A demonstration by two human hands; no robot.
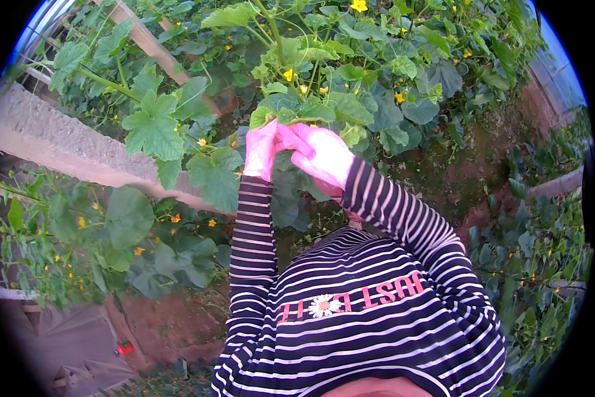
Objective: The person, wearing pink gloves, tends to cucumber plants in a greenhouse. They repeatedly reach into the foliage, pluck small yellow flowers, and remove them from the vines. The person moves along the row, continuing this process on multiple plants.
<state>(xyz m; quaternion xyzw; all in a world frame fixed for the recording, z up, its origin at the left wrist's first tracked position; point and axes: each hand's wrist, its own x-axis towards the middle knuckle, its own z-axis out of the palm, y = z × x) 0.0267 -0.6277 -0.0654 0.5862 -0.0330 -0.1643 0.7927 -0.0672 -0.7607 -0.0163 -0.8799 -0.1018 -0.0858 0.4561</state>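
My left hand point(262, 150), in a pink glove, is raised against the vine with its fingertips at the edge of a small green leaf point(261, 117). My right hand point(323, 153), gloved in the same pink, reaches across so that its fingers meet those of the left. A broad curled leaf point(311, 112) lies just beyond the fingertips. Whatever may be between the fingers is hidden by the gloves and foliage. Above the hands rises a thick green vine stem point(276, 34) bearing tendrils and a yellow flower point(289, 75).
A rough concrete beam point(79, 144) slants in from the left beside my left forearm. Behind it a wooden post point(146, 42) leans through the leaves. More flowering vines point(128, 233) grow at left and right. Bare soil point(178, 322) and a small red object point(124, 348) show lower left.
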